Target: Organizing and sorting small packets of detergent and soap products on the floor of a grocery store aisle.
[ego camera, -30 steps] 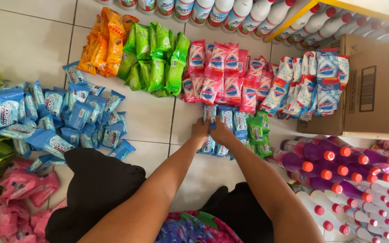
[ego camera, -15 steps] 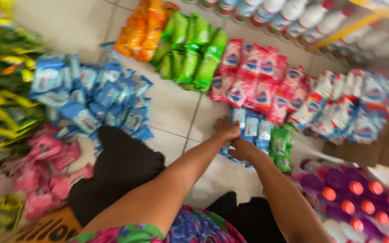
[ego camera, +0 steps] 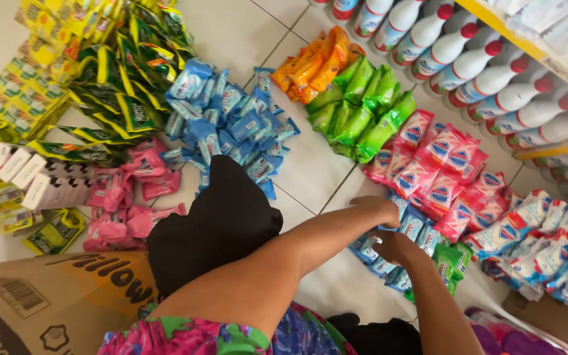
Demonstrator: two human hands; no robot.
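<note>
Blue sachets in a short row on pale floor tiles, just below pink sachets. Left hand palm down on the row's upper end, fingers bent, touching a packet; grip not clear. Right hand just beside it, lower, fingers curled over the blue packets; whether clamped on one cannot be told. Hands close together, not joined. Green packets touching the row's right side. Further left, a loose heap of blue packets, then green pouches and orange pouches. White bottles with red caps along the top edge. Cardboard box at lower left.
</note>
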